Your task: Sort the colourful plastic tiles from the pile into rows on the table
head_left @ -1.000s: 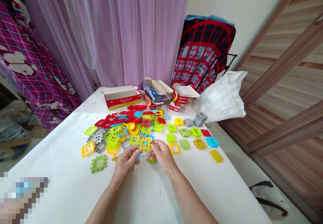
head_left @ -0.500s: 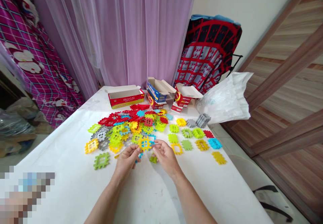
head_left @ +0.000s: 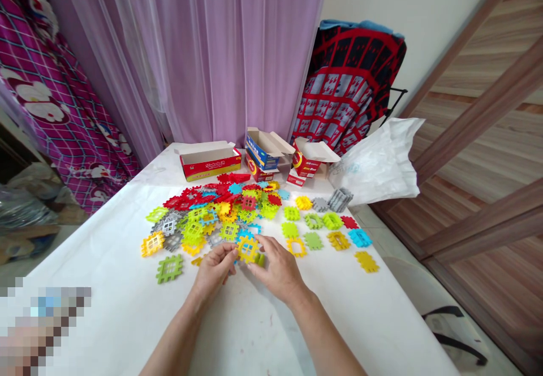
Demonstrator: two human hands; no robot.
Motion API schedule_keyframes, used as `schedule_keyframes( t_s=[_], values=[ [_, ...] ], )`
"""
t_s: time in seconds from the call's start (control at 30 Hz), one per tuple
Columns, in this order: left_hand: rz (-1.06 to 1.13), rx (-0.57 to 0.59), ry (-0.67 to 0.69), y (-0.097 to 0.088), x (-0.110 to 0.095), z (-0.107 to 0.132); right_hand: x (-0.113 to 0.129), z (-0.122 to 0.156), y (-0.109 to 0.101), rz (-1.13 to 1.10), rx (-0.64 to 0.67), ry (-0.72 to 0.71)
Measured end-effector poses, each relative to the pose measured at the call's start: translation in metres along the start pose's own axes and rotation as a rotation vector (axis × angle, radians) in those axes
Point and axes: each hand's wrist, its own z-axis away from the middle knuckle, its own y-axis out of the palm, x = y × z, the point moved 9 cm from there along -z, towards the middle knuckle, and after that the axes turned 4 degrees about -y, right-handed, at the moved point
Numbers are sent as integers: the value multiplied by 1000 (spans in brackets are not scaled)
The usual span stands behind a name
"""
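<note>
Two bare hands show on my feed, out over the white table, with a yellow piece between them. The left hand has that piece pinched by its left edge, between thumb and fingertips. The right hand is half curled at the opposite edge, index finger near the upper corner and thumb lower down; I cannot tell whether it grips the piece or only touches it. The piece has notched sides and a window grid in its middle. A lime piece peeks out beside it, partly hidden by the right hand.

Just beyond the hands I see the pile, red toward the back, with lime, grey, yellow and blue mixed in nearer to me. On my left a green grid lies flat, apart from the pile. On my right, pieces lie spaced out on the cloth: a yellow frame near the right hand, a plain yellow tile farther out, and a grey stack behind. Along the back I have a long red box, a blue box atop another box, and a white bag at the table's right side.
</note>
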Motion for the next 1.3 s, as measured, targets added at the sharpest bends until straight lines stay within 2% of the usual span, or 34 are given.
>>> schedule_keyframes(
  t_s=[0.2, 0.33, 0.4, 0.47, 0.53, 0.6, 0.67, 0.77, 0.93, 1.3],
  values=[
    [-22, 11, -1, 2, -1, 0, 0, 5, -4, -2, -35, -14],
    [-32, 14, 31, 3, -6, 2, -10, 13, -21, 48, -206, -29],
    [-38, -2, 55, 1, -8, 2, -31, 21, -41, 106, -353, -12],
    [-51, -26, 65, -2, -9, 2, -64, 35, -70, 190, -510, 41],
    [-66, -46, 62, -4, -8, 0, -103, 54, -103, 290, -648, 139],
    [-79, -57, 55, -5, -6, -1, -141, 76, -132, 409, -721, 282],
    [-91, -60, 48, -5, -4, -3, -172, 94, -149, 526, -698, 452],
    [-107, -56, 42, -5, -2, -4, -196, 109, -155, 657, -591, 618],
    [-135, -50, 43, -4, -3, -3, -197, 109, -145, 761, -501, 715],
    [-170, -56, 16, -4, -2, -4, -203, 105, -138, 739, -381, 790]
  ],
)
